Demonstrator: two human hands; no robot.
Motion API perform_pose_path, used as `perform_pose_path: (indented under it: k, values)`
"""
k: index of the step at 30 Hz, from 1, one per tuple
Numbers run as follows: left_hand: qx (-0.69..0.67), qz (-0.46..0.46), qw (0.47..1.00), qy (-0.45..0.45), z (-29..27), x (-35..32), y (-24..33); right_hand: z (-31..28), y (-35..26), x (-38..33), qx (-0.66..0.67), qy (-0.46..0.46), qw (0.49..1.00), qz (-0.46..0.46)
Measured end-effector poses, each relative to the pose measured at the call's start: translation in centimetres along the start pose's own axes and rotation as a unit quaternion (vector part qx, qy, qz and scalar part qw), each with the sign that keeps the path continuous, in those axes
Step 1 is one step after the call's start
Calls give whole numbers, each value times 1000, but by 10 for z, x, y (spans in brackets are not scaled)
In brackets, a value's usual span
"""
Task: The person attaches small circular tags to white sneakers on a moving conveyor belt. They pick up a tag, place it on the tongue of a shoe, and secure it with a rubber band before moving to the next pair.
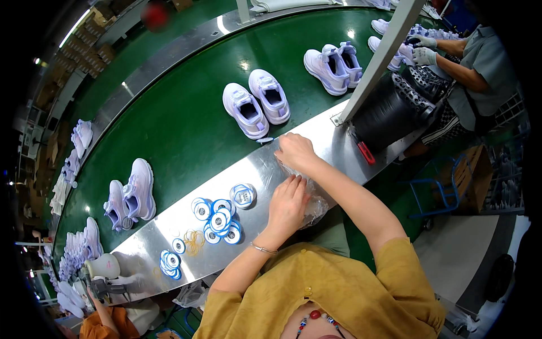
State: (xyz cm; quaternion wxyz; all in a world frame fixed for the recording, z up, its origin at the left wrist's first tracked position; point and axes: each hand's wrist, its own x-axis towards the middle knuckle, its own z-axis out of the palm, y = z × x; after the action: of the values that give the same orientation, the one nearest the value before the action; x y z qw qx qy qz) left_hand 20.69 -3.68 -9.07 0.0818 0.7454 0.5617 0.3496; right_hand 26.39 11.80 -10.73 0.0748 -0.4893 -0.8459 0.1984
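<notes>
A thin clear plastic bag [317, 210] lies crumpled at the front edge of the metal ledge. Over its near part, my left hand [287, 206] presses its fingers together on the film, a bracelet at the wrist. Farther out, my right hand [295, 151] is closed on the bag's upper end, the fingertips partly hidden. Just beyond that hand, a pair of white and lilac sneakers [257, 105] stands on the green conveyor belt, a small round tag beside one heel. Left of my hands are round white-and-blue tags [220, 222] in overlapping piles.
Yellow rubber bands [193, 242] lie among the tags. A slanting metal post [375, 65] rises from the metal ledge [237, 175], with a red-handled cutter [366, 152] near its base. More sneaker pairs [131, 195] stand along the belt. Gloved co-worker hands [423, 51] handle shoes at the far right.
</notes>
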Motion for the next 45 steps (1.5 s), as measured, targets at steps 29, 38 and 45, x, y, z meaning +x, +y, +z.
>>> perform_pose_path:
  k: [29, 38, 45]
  values:
    - [43, -168, 985, -7, -137, -132, -100, -21, -109, -148, 592, -13, 800, 95]
    - [-238, -361, 901, 16, -155, -131, -118, 6, -137, -154, 519, -59, 852, 49]
    - [-445, -378, 801, 134, -168, -113, -50, 6, -184, -157, 402, 69, 910, -78]
